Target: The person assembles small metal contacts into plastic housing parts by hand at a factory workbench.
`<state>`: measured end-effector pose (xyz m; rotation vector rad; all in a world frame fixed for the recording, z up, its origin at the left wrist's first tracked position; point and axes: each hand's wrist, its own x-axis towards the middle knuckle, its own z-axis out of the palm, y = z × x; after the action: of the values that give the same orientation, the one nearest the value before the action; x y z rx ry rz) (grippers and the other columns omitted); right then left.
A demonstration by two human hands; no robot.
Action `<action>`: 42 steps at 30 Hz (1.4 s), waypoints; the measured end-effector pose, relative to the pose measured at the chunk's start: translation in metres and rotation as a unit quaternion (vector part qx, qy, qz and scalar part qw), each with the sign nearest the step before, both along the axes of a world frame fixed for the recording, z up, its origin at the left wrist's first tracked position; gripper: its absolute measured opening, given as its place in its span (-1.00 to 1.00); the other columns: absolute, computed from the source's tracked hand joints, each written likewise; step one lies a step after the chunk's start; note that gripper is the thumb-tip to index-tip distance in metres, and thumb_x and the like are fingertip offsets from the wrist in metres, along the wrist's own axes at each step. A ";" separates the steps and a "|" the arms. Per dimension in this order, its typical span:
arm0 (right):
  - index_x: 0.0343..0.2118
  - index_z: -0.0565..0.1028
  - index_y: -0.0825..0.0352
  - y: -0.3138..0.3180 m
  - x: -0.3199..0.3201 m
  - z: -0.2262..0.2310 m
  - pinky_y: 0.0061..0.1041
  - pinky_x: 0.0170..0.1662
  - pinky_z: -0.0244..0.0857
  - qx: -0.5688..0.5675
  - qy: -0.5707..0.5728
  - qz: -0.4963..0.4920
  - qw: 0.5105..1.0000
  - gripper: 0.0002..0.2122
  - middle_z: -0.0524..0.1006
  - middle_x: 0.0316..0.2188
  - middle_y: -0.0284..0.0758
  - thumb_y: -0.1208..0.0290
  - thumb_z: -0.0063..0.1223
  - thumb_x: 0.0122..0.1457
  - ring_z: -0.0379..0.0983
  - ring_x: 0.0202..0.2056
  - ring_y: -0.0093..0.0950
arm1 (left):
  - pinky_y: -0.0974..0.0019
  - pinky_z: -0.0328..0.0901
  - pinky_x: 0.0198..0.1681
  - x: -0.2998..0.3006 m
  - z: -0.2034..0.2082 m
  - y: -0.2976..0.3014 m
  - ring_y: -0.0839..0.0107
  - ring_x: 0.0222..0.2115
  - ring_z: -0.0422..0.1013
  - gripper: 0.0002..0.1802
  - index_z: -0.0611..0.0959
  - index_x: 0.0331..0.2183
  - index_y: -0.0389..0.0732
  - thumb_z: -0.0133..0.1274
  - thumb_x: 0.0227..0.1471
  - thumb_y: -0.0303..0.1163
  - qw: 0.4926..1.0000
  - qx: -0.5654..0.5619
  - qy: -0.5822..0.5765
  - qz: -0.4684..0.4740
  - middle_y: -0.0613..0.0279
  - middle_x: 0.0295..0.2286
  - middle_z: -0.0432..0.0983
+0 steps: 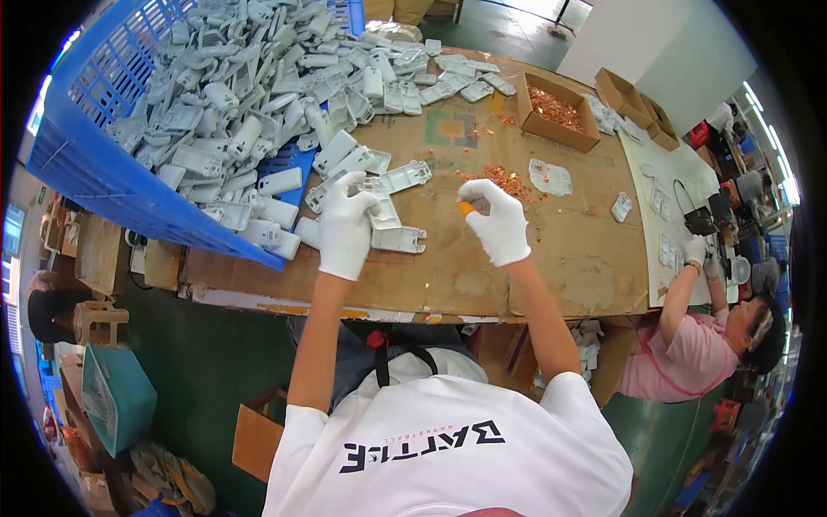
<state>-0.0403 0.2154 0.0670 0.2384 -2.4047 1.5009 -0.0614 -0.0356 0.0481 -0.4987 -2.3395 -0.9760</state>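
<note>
White-gloved, the left hand [345, 228] pinches a pale-grey, hollow moulded plastic shell [384, 213] in its fingers, the shell lying at three o'clock from them. Gloved likewise, the right hand [499, 226] curls its fingers, one orange-tipped; whether they grip anything, I cannot tell. Crumbly copper-coloured bits [504, 179] heap at twelve o'clock from it on the brown cardboard-topped bench [577, 250].

Worktop [586, 267], brown-cardboard-covered, is showing worn patches. Blue basket [103, 198] is taking up its left end; pale plastic shells [399, 239] are lying loose alongside. Farther right, copper-coloured bits [508, 181] are lying heaped; an open cardboard box [564, 138] is standing beyond. Translucent flat piece [550, 177] is resting near the heap, lone shell [621, 207] farther right.
</note>
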 end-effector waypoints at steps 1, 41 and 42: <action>-0.27 0.56 0.35 -0.014 0.010 0.010 -0.64 -0.28 0.41 -0.066 -0.017 0.017 0.998 -0.79 0.59 -0.41 -0.37 0.69 0.19 -0.01 0.51 -0.39 -0.65 | 0.19 0.31 -0.02 0.009 0.004 0.010 0.02 -0.11 0.41 -0.87 0.60 -0.47 -0.27 0.04 -0.14 -0.68 0.999 0.047 -0.010 -0.013 -0.12 -0.09 0.45; -0.13 0.53 0.40 -0.060 0.081 0.008 -0.53 -0.16 0.40 -0.013 -0.180 0.099 0.979 -0.76 0.61 -0.32 -0.21 0.60 0.07 0.12 0.54 -0.26 -0.55 | 0.24 0.44 -0.26 0.131 0.006 0.046 0.13 -0.30 0.57 -0.61 0.55 -0.08 -0.20 0.11 -0.02 -0.58 0.955 0.197 -0.223 0.004 0.00 -0.33 0.60; -0.09 0.51 0.38 -0.060 0.085 0.008 -0.50 -0.15 0.41 0.003 -0.176 0.095 0.980 -0.73 0.62 -0.30 -0.14 0.62 0.04 0.11 0.58 -0.25 -0.47 | 0.24 0.44 -0.26 0.132 0.007 0.044 0.13 -0.30 0.57 -0.61 0.55 -0.08 -0.20 0.11 -0.02 -0.58 0.953 0.199 -0.228 0.004 0.00 -0.33 0.60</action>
<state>0.0448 0.1556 0.0754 0.2257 -2.7258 1.7473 0.0701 0.0084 0.0550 -0.1053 -2.4246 -1.6545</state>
